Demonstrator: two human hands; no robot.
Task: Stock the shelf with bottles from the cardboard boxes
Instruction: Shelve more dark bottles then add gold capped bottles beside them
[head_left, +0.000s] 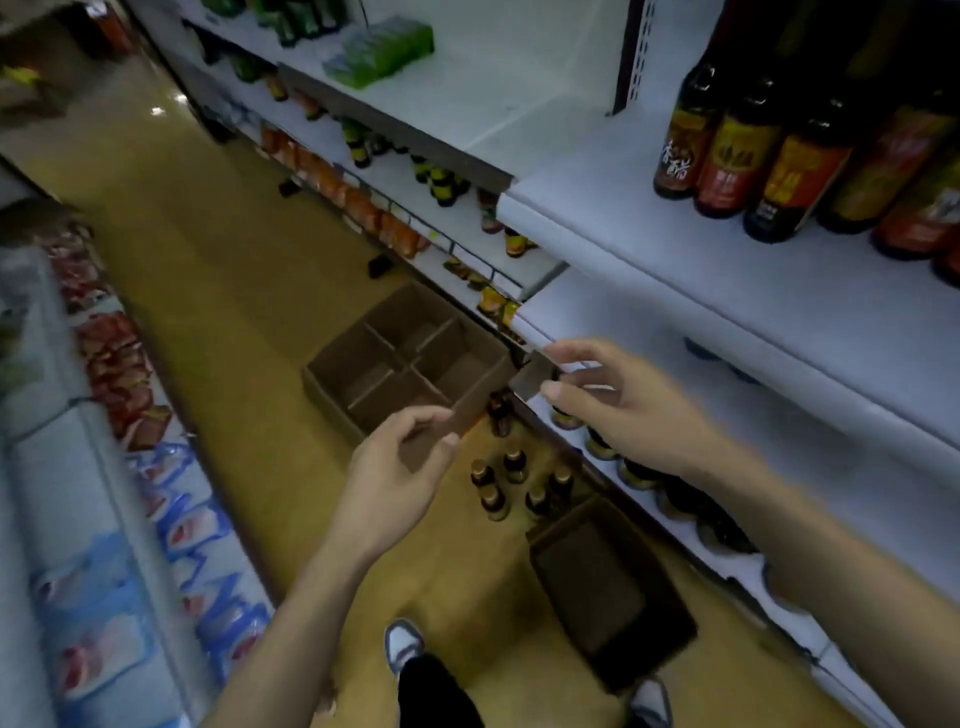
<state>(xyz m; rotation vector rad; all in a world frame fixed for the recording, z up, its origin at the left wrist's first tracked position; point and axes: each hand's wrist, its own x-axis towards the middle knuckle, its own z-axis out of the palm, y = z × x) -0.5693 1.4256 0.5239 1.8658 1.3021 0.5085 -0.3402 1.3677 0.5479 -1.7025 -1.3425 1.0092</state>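
An empty brown cardboard box with dividers (405, 364) hangs over the aisle floor between my hands. My left hand (400, 462) pinches its near wall at the corner. My right hand (623, 405) pinches the box's side flap (531, 375) between thumb and fingers, close to the shelf edge (649, 244). Several small dark bottles with gold caps (514, 483) stand on the floor below the box. Dark sauce bottles with red and yellow labels (753, 156) stand on the upper shelf at the right. More bottles (649, 475) line the low shelf under my right forearm.
A second open cardboard box (608, 587) lies on the floor near my feet (402, 644), against the shelf base. A display of packaged goods (119, 395) runs along the left of the aisle. The yellow floor (208, 260) stretches ahead.
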